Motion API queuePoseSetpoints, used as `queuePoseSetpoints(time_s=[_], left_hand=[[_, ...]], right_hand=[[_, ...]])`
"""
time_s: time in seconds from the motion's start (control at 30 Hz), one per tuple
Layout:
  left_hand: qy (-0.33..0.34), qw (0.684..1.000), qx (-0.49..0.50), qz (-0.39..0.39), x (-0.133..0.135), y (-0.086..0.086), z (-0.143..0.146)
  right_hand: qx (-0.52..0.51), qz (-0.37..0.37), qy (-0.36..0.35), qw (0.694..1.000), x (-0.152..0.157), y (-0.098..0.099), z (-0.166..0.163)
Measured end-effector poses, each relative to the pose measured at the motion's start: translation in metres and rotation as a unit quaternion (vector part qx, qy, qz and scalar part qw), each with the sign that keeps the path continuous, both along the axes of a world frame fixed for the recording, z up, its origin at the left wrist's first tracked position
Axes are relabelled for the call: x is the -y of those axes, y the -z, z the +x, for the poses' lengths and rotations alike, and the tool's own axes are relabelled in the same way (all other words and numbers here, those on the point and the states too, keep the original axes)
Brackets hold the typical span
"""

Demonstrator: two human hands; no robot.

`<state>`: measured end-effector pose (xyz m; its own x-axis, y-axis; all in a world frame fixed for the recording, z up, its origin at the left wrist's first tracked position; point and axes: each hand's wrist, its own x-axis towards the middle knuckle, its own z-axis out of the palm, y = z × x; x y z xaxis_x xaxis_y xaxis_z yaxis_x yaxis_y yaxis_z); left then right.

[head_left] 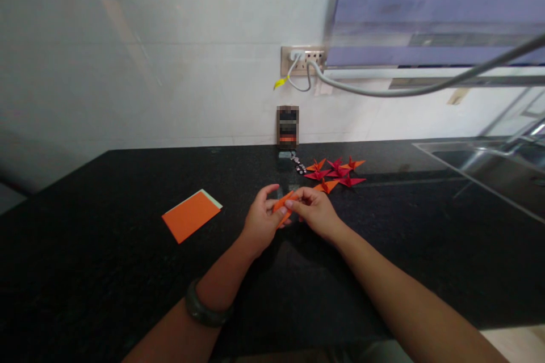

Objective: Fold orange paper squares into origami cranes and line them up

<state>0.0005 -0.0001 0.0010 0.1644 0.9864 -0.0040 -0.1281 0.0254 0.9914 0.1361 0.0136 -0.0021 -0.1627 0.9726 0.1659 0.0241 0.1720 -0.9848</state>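
Observation:
Between my two hands, just above the dark countertop (128, 283), is a small piece of folded orange paper (281, 202). My left hand (262, 217) grips its left side with the thumb on top. My right hand (315, 210) pinches the upper right end between thumb and fingers. Part of the folded paper is hidden behind the fingers. Beyond my right hand sits a group of several red and orange origami cranes (338, 170). To the left lies a stack of square paper (191, 216), orange on top with a pale green edge showing.
A phone-like dark object (288, 127), its face pixelated, leans upright against the white wall (170, 79), with a patterned strap (298, 164) before it. Above is a power socket (303, 61) with a grey cable (383, 92) running right. A metal sink (468, 173) is at the far right.

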Motion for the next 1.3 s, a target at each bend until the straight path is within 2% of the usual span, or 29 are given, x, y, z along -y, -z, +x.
queuePoseSetpoints(time_s=[0.17,0.27,0.43,0.7,0.83,0.97,1.1,1.2,1.3], left_hand=[[-0.018,0.998,0.024,-0.049,-0.002,0.001,0.0],[-0.011,0.998,0.041,-0.052,-0.003,0.004,0.0],[-0.031,0.997,0.045,-0.046,-0.003,0.004,0.0],[-0.038,0.998,0.037,-0.038,-0.002,0.001,0.0],[-0.048,0.997,0.046,-0.028,-0.003,0.004,-0.001],[-0.047,0.998,0.021,-0.023,-0.003,0.004,-0.002],[-0.059,0.997,-0.052,0.025,-0.005,0.005,-0.003],[-0.068,0.993,-0.085,0.052,-0.006,0.008,-0.005],[-0.107,0.986,-0.105,0.07,-0.007,0.009,-0.008]], right_hand=[[-0.004,0.013,0.013,1.0,-0.001,0.002,-0.001],[0.001,0.008,0.021,1.0,-0.002,0.002,0.0],[-0.015,-0.02,0.036,0.999,-0.002,0.004,-0.003],[-0.104,-0.082,0.054,0.99,0.0,0.008,-0.01],[-0.121,-0.125,0.031,0.984,0.002,0.005,-0.011],[-0.101,-0.088,0.017,0.991,0.003,0.005,-0.01],[-0.018,-0.039,0.003,0.999,0.003,0.002,-0.007],[0.005,-0.03,-0.016,0.999,0.005,-0.001,-0.006],[0.004,-0.034,-0.031,0.999,0.007,-0.002,-0.009]])
